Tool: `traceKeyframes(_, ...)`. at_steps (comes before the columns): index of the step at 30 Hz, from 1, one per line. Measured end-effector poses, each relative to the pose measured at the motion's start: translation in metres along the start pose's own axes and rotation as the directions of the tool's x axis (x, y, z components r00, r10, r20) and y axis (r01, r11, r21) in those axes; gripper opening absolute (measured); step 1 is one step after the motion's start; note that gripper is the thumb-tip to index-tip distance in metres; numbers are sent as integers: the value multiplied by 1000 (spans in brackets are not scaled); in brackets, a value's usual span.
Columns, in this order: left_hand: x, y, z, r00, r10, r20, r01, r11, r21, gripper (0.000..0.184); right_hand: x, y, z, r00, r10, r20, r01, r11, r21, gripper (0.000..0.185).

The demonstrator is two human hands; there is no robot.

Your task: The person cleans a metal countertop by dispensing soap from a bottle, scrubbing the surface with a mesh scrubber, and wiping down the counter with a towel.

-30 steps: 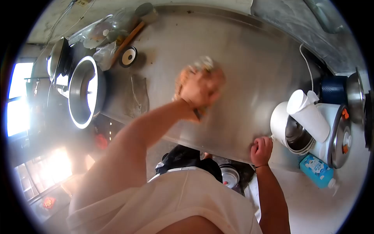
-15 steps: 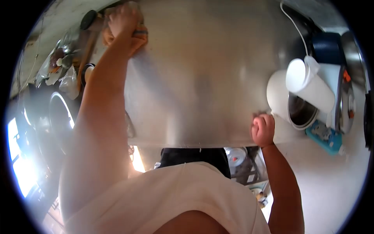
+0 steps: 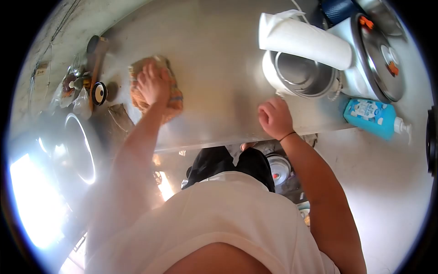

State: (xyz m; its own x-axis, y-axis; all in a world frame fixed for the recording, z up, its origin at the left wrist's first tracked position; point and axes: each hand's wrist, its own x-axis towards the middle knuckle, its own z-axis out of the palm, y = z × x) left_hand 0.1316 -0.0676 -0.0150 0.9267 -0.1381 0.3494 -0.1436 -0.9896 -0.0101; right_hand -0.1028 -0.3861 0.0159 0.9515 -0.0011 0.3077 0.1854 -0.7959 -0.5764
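Observation:
My left hand (image 3: 153, 84) presses down on an orange, striped cloth (image 3: 169, 108) on the metal countertop (image 3: 214, 91). Its fingers rest over the bunched fabric and grip it against the surface. Near the counter's front edge, my right hand (image 3: 275, 118) is curled into a loose fist, with nothing visible in it. Just beyond that fist lies a white pot (image 3: 272, 75) with a steel interior, tipped so its mouth faces me. A white roll of paper towel (image 3: 305, 39) lies across the top of the pot.
On the right are a blue pump bottle (image 3: 370, 116) and a large pot with a steel lid (image 3: 381, 59). On the left lie a dark-capped jar (image 3: 95, 44), a small black-rimmed round container (image 3: 99, 93) and plastic bags (image 3: 82, 105). A large metal basin (image 3: 77, 146) sits lower left.
My left hand has drawn the cloth from the far left of the counter back toward me. My view has shifted, and the right hand remains curled near the pot.

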Motion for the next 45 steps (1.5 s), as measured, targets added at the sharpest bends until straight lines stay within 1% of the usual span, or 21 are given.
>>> traceKeyframes(2, -30, 52, -27, 996, 44, 82, -38, 996, -75, 50, -6, 5, -3, 999, 4, -32, 1, 992, 124, 17)
traceKeyframes(5, -82, 116, -31, 961, 275, -35, -275, 931, -240, 60, -27, 9, -15, 990, 59, -126, -16, 948, 319, 15)
traceKeyframes(7, -105, 168, -74, 893, 427, 143, -347, 854, -388, 62, -59, 24, -28, 826, 554, -106, -381, 686, 620, 13)
traceKeyframes(8, -116, 189, -92, 825, 501, 263, -339, 809, -480, 61, -64, 31, -40, 830, 547, -107, -377, 692, 616, 13)
traceKeyframes(10, -149, 218, -99, 724, 679, 121, -529, 660, -533, 59, -71, 38, -67, 559, 825, -82, -403, 357, 843, 21)
traceKeyframes(13, -170, 243, -113, 674, 736, 70, -560, 570, -601, 57, -41, 32, -91, 610, 790, -63, -325, 322, 889, 40)
traceKeyframes(15, -169, 241, -114, 677, 734, 44, -583, 572, -578, 59, -24, 21, -86, 669, 741, 52, -249, 158, 955, 59)
traceKeyframes(17, -165, 236, -114, 660, 751, -14, -617, 532, -580, 59, -9, 12, -71, 698, 716, 0, -233, 227, 946, 71)
traceKeyframes(19, -164, 231, -115, 651, 758, -23, -623, 518, -586, 57, 14, 6, -66, 719, 688, 94, -269, 151, 951, 77)
traceKeyframes(23, -170, 225, -111, 634, 772, 41, -637, 551, -540, 56, 69, 1, -40, 827, 504, 248, -423, 267, 866, 74)
traceKeyframes(25, -170, 224, -118, 701, 708, 90, -570, 632, -525, 52, 96, 5, -36, 881, 310, 356, -472, 554, 685, 55)
traceKeyframes(26, -168, 223, -122, 719, 688, 101, -551, 652, -521, 52, 96, 5, -37, 884, 302, 356, -467, 551, 692, 55)
traceKeyframes(28, -169, 219, -120, 694, 700, 169, -558, 671, -487, 53, 88, 1, -42, 882, 103, 459, -369, 758, 538, 35)
traceKeyframes(29, -170, 216, -117, 666, 708, 236, -562, 684, -465, 55, 73, -4, -56, 951, 39, 306, -213, 800, 561, 30)
traceKeyframes(30, -170, 213, -109, 668, 719, 191, -589, 669, -454, 58, 53, -6, -73, 989, -34, 145, -53, 830, 555, 27)
traceKeyframes(32, -151, 221, -112, 656, 730, 192, -596, 657, -462, 59, 14, 7, -95, 986, -98, -132, 149, 868, 473, 26)
traceKeyframes(35, -115, 242, -105, 639, 744, 196, -609, 644, -462, 61, -52, 56, -115, 997, -25, -72, 41, 973, 225, 23)
traceKeyframes(36, -98, 253, -95, 687, 711, 149, -592, 667, -453, 63, -62, 71, -122, 998, -29, -59, 37, 990, 136, 20)
traceKeyframes(39, -48, 294, -64, 798, 602, 36, -526, 724, -446, 63, -83, 107, -122, 999, 4, -54, -3, 1000, 24, 16)
traceKeyframes(43, 10, 345, -24, 847, 526, -75, -509, 763, -397, 64, -78, 112, -115, 997, 17, -69, -21, 998, -58, 17)
traceKeyframes(45, 37, 375, -2, 937, 338, -88, -349, 891, -290, 65, -78, 115, -115, 997, 20, -73, -24, 998, -57, 19)
